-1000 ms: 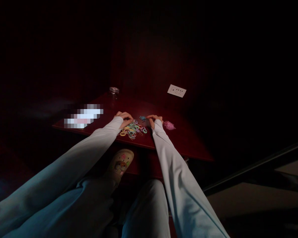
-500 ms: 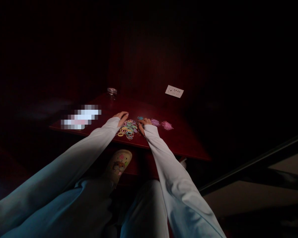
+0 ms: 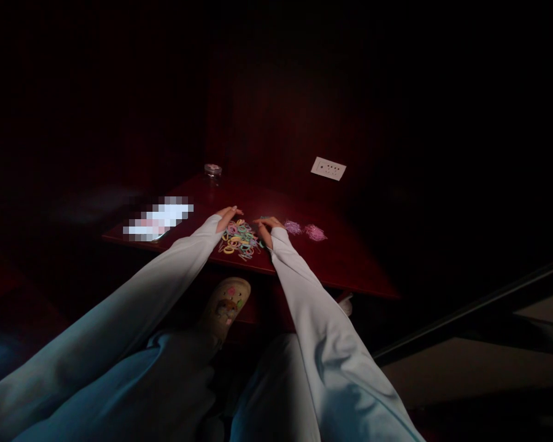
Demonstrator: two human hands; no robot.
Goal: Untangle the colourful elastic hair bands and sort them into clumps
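On the dark red table point(image 3: 350, 270) lies a mixed pile of small coloured hair ties point(image 3: 241, 239), yellow, green, pink and purple. My left hand point(image 3: 229, 217) rests along the far left side of this pile, fingers stretched out and no object visible in it. Opposite it, my right hand point(image 3: 270, 227) reaches in from the right with its fingers extended toward the pile. It shows nothing held. Just right of that hand are a purple pile point(image 3: 293, 228) and a pink pile point(image 3: 315, 232) of similar bands. A blue group behind my right hand is mostly hidden.
A clear lidded jar point(image 3: 212, 170) stands at the back left of the table. A lit, blurred-out screen point(image 3: 159, 220) lies on the left. A white socket plate point(image 3: 329, 169) is on the wall behind. My clog point(image 3: 228, 304) shows below the front edge.
My right hand has shifted toward the mixed pile with its fingers straighter, now covering most of the blue group. My left hand stays beside the pile. The view has moved slightly.
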